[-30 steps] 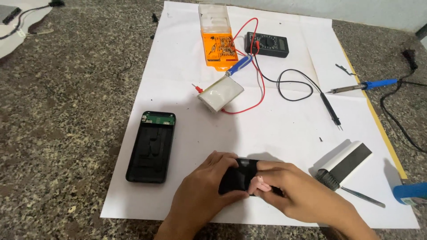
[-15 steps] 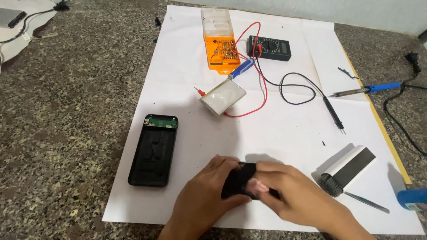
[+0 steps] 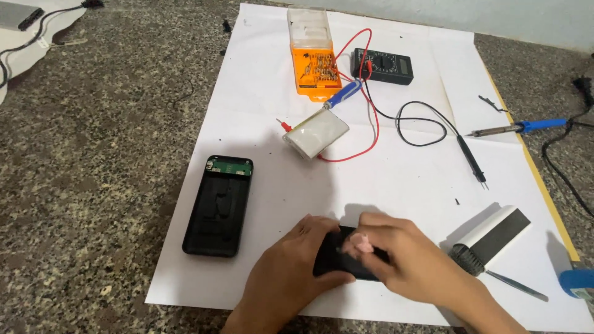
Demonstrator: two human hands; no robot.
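Note:
My left hand (image 3: 288,275) and my right hand (image 3: 402,256) both grip a flat black cover (image 3: 334,260) lying on the white paper sheet (image 3: 260,93) near its front edge. The fingers of both hands hide most of the cover. To the left lies an open black power bank case (image 3: 219,205) with a green circuit board at its far end. Farther back sits a silver-white battery pack (image 3: 317,141) with red wires.
An orange screwdriver bit box (image 3: 315,59), a black multimeter (image 3: 383,65) with red and black leads, a blue-handled soldering iron (image 3: 520,127), a small brush (image 3: 467,260), a white and black block (image 3: 498,229) and tweezers (image 3: 516,286) lie on the sheet. Around it is speckled stone.
Both hands stay on the black cover, which has shifted slightly. The view has moved a little closer.

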